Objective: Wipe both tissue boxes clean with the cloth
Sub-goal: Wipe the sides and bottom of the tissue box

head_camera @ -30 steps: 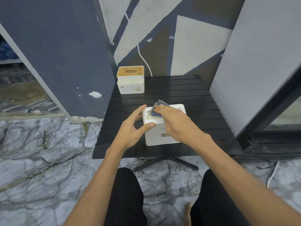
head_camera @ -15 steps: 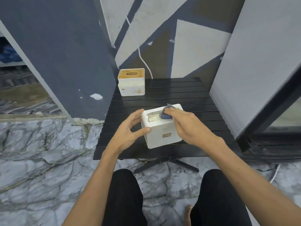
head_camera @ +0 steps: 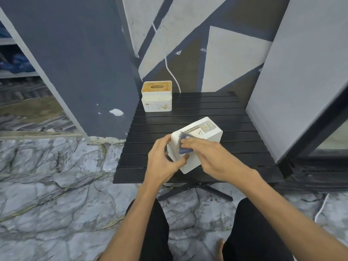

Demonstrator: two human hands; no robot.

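Ideally, the near tissue box (head_camera: 199, 146) should be kept tilted and braced by the left hand (head_camera: 162, 162), whose fingers (head_camera: 181, 159) are curled round its lower corner, while the blue cloth (head_camera: 185, 146) is pressed flat by the right hand (head_camera: 212, 159) and drawn across each face. It sits at the bench's (head_camera: 235, 129) front, white and labelled. Behind it, at the bench's far left corner, the second tissue box (head_camera: 157, 98) appears stained brown.
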